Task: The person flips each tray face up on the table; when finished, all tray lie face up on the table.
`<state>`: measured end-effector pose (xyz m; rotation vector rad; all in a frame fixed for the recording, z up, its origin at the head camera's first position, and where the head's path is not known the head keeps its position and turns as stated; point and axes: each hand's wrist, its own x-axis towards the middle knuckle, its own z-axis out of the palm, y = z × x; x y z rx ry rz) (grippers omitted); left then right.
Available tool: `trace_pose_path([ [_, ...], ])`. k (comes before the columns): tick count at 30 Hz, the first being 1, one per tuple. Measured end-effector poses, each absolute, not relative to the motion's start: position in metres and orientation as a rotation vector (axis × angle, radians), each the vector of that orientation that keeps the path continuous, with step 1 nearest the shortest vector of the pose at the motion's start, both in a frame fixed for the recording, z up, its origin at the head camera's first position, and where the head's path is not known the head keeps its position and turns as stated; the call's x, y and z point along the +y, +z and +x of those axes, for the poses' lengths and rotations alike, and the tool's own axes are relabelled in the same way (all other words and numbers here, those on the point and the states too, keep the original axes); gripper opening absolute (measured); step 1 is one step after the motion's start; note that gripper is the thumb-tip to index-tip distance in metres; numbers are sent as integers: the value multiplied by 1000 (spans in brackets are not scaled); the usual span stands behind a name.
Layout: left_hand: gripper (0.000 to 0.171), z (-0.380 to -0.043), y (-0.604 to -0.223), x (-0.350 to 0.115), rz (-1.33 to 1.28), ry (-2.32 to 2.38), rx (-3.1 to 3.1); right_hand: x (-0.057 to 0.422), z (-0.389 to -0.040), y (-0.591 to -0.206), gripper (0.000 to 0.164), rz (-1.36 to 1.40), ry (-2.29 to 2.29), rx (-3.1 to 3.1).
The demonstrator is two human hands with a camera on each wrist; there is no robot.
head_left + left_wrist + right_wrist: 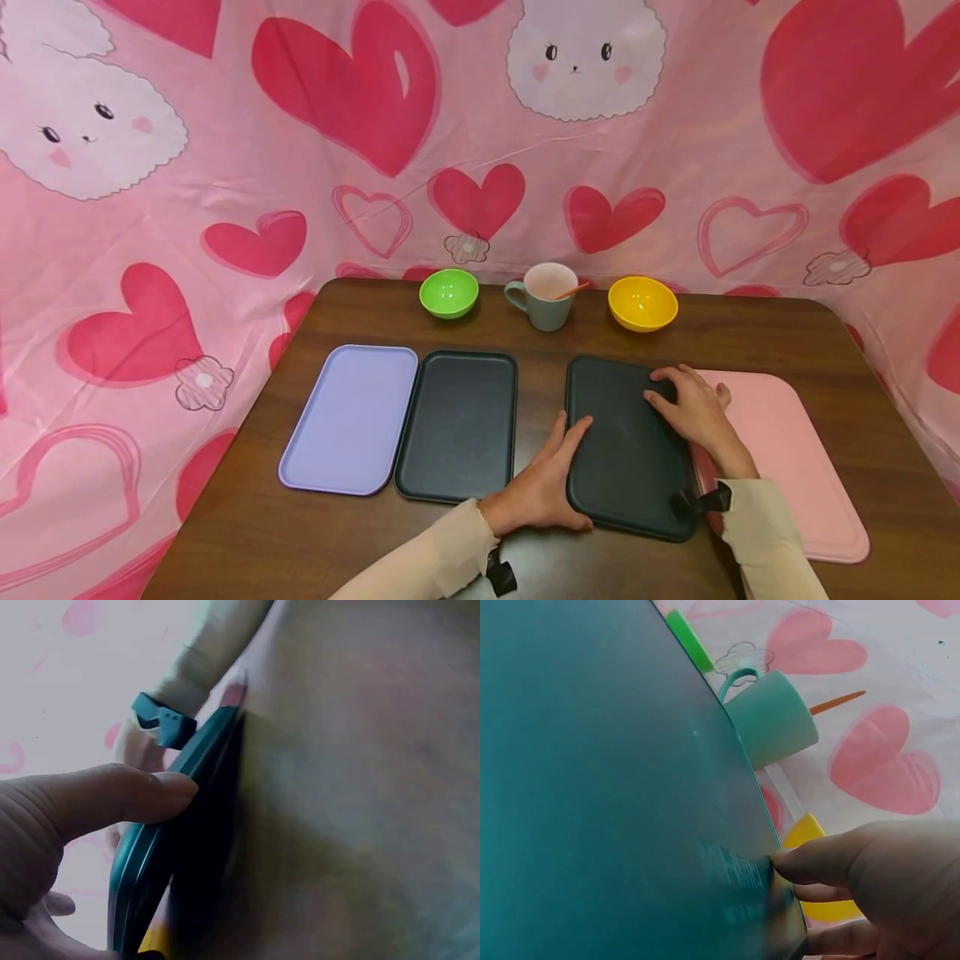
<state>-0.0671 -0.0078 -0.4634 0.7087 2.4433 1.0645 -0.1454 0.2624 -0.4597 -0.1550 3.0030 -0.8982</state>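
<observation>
A dark grey-green rectangular tray [626,450] lies between my two hands, slightly turned, its right side overlapping a pink board [787,462]. At its left edge, my left hand [543,483] holds the tray with thumb and fingers spread apart. In the left wrist view, the left thumb [142,793] presses the rim, and a gap shows under the tray's edge. My right hand [693,408] grips the far right edge; in the right wrist view its thumb [817,859] is on the edge, with the other fingers partly hidden.
Left of the held tray lie a second dark tray [459,425] and a lavender tray [352,417], side by side. Along the back stand a green bowl [449,294], a grey-green mug [549,308] with an orange stick [573,290], and a yellow bowl [642,305]. A patterned pink cloth [360,225] hangs behind.
</observation>
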Motion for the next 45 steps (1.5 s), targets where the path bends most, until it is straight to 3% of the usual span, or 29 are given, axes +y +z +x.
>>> trace_pose_path([
  [10, 123, -66, -454, -10, 639, 1088, 2435, 263, -145, -460, 39, -158, -914, 2970],
  [22, 87, -64, -440, -14, 691, 1165, 2449, 259, -141, -460, 46, -155, -970, 2922],
  [45, 75, -59, -425, -16, 800, 1168, 2528, 238, -131, -435, 42, -271, -958, 2980],
])
